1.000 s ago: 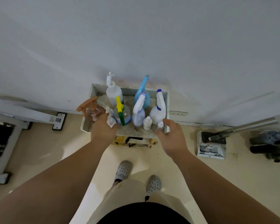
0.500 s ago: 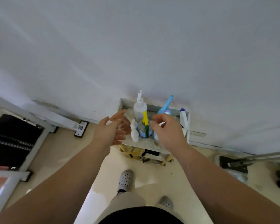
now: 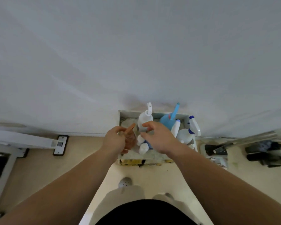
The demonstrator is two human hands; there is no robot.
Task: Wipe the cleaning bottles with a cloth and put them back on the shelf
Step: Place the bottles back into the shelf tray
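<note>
Bottles crowd a small rimmed shelf (image 3: pixel 154 155) that stands against the pale wall (image 3: pixel 136 54), seen from above by a person standing at its front edge. The left grip (image 3: pixel 115 140) is curled round a brown spray bottle (image 3: pixel 130 139) near the shelf's front left corner, and the bottle's orange trigger pokes up past the knuckles. The right grip (image 3: pixel 161 138) hovers over the middle of the shelf, thumb and forefinger spread apart and the other fingers loosely bent, with nothing visibly held.

Just past its fingertips, at the back edge, stands a white pump bottle (image 3: pixel 144 119). A light blue spray bottle (image 3: pixel 166 119) leans in the back right corner. A round white spray bottle with a blue trigger (image 3: pixel 185 135) sits along the right edge. Between the two grips, near the front edge, lies a small white lump (image 3: pixel 143 148), too blurred to tell whether it is the cloth or a little bottle.

On the cream floor (image 3: pixel 88 159) are the toe of a grey shoe (image 3: pixel 125 182) below the shelf and a dustpan (image 3: pixel 216 151) to the right.
</note>
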